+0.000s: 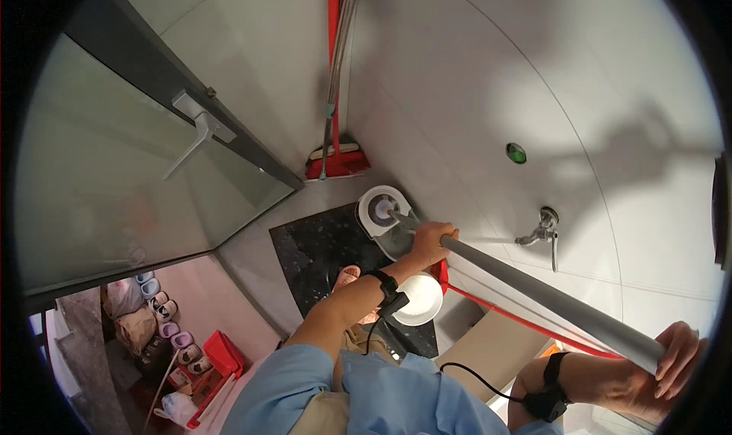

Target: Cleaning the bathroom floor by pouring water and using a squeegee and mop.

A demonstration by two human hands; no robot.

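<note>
My left hand (433, 245) is wrapped around the lower part of a grey mop handle (543, 295). Farther up, near the right rim of the picture, my right hand (677, 362) grips the handle's upper end. The handle slants down to the mop head (384, 209), which sits inside the round spin basket of a white mop bucket (366, 216). Greyish water shows in the bucket's other compartment. Just below my left forearm stands a round white basin (424, 303), its near-left part hidden by the wrist strap device.
A red broom (337, 163) and a metal-poled tool (331, 109) lean in the corner. A tap (540, 232) juts from the right wall. Black mat (309, 252) underfoot, glass door (126, 166) at left. Shoes (166, 320) and a red dustpan (223, 355) lie beyond the doorway.
</note>
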